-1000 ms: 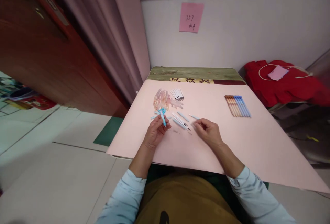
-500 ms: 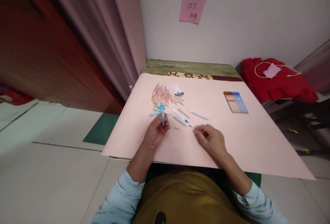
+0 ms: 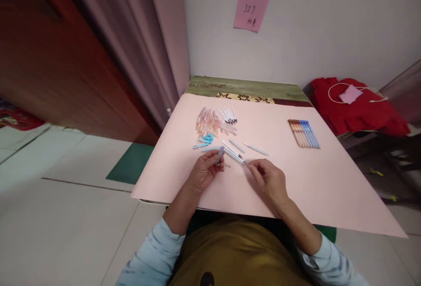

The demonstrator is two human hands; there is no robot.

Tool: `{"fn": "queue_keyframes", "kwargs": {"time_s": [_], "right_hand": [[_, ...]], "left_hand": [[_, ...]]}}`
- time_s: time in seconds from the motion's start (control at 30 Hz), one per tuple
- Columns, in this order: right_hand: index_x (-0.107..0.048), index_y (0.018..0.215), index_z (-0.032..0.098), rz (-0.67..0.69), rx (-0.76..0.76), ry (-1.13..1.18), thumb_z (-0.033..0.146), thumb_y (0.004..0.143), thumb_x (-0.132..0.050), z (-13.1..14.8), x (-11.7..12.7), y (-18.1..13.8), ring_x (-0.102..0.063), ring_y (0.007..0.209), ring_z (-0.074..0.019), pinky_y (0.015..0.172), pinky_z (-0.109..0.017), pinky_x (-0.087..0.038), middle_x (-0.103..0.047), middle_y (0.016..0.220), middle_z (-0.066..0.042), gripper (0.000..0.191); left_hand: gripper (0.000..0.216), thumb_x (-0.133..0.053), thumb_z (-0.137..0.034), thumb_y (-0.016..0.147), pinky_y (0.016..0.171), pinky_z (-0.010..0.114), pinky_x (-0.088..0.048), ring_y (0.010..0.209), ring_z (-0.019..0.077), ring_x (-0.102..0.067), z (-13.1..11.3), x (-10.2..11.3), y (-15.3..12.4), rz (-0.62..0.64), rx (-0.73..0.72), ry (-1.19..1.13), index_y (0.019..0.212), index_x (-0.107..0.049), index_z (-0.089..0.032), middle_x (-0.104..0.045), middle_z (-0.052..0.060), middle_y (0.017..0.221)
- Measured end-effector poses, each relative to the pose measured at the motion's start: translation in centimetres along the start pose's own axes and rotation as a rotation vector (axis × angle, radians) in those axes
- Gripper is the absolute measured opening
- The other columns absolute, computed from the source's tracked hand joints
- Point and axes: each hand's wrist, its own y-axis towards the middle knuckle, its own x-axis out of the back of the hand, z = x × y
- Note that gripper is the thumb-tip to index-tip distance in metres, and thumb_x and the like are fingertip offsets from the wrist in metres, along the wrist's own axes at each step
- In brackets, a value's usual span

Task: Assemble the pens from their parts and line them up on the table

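Fingers of left hand (image 3: 204,175) pinched on blue pen barrel (image 3: 219,156) — right hand (image 3: 268,180) pinching refill tip (image 3: 242,161).

We see a matt pink paper sheet (image 3: 296,189) covering the table (image 3: 246,87), whose bare far edge looks like worn, painted wood with a dull finish. The pen parts (image 3: 210,123) and the finished pens (image 3: 304,134) look like smooth plastic, some clear and faintly glossy, and the blue barrel (image 3: 219,155) in our left hand (image 3: 204,174) is the same smooth plastic. Our sleeves (image 3: 154,255) are soft pale-blue cloth, the red heap (image 3: 358,110) is matt fabric, the curtain (image 3: 144,49) is smooth pinkish cloth, the door (image 3: 59,66) is glossy reddish wood, and the note (image 3: 251,7) is matt pink paper.
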Motion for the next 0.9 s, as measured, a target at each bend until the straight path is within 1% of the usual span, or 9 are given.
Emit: {"fn": "queue_keyframes", "kwargs": {"time_s": [0.07,0.13,0.27,0.43,0.63,0.9], "right_hand": [[-0.07,0.085,0.022,0.018,0.004,0.146,0.038,0.091,-0.059,1.2,1.1,1.0,-0.059,0.063,-0.0139,0.06,-0.025,-0.044,-0.07,0.079,-0.001,0.02],[-0.07,0.085,0.022,0.037,0.024,0.229,0.039,0.091,-0.06,2.4,1.9,1.8,-0.057,0.062,-0.0138,0.059,-0.025,-0.044,-0.07,0.079,-0.002,0.021],[-0.07,0.084,0.021,0.073,0.063,0.224,0.039,0.09,-0.061,4.1,2.3,2.5,-0.056,0.062,-0.0138,0.058,-0.025,-0.043,-0.07,0.078,-0.002,0.021],[-0.069,0.083,0.022,0.124,0.067,0.154,0.042,0.091,-0.059,4.0,2.1,2.1,-0.056,0.062,-0.0137,0.057,-0.025,-0.042,-0.069,0.077,-0.002,0.024],[-0.07,0.082,0.022,0.186,0.038,0.132,0.046,0.091,-0.057,3.9,2.7,1.8,-0.057,0.062,-0.0153,0.056,-0.025,-0.042,-0.069,0.074,-0.003,0.029],[-0.07,0.081,0.024,0.251,0.025,0.088,0.045,0.089,-0.058,4.0,3.4,1.9,-0.054,0.057,-0.0145,0.054,-0.025,-0.039,-0.066,0.067,0.0,0.026]], "left_hand": [[0.024,-0.083,-0.021,0.068,0.053,0.021,-0.048,0.058,0.0101,-0.06,0.2,-0.1,-0.1,0.022,0.001,0.05,0.087,-0.072,-0.012,-0.066,0.003,0.072],[0.023,-0.082,-0.023,0.069,0.052,0.022,-0.046,0.056,0.0106,-0.059,0.3,-0.2,-0.2,0.056,0.001,0.111,0.086,-0.072,-0.012,-0.065,0.003,0.069],[0.022,-0.081,-0.025,0.069,0.053,0.024,-0.044,0.053,0.0105,-0.056,0.6,-0.3,-0.5,0.126,-0.006,0.203,0.085,-0.073,-0.012,-0.063,0.002,0.063],[0.021,-0.08,-0.026,0.07,0.055,0.023,-0.041,0.052,0.0097,-0.053,0.7,-0.2,-0.5,0.164,-0.017,0.241,0.086,-0.074,-0.013,-0.062,0.001,0.061],[0.019,-0.077,-0.026,0.072,0.055,0.023,-0.038,0.053,0.0094,-0.051,0.8,0.0,-0.4,0.197,-0.018,0.294,0.086,-0.075,-0.013,-0.061,0.001,0.06],[0.019,-0.077,-0.026,0.072,0.055,0.023,-0.036,0.053,0.0092,-0.05,0.6,-0.1,-0.5,0.201,-0.009,0.296,0.085,-0.075,-0.013,-0.06,0.001,0.06]]}}
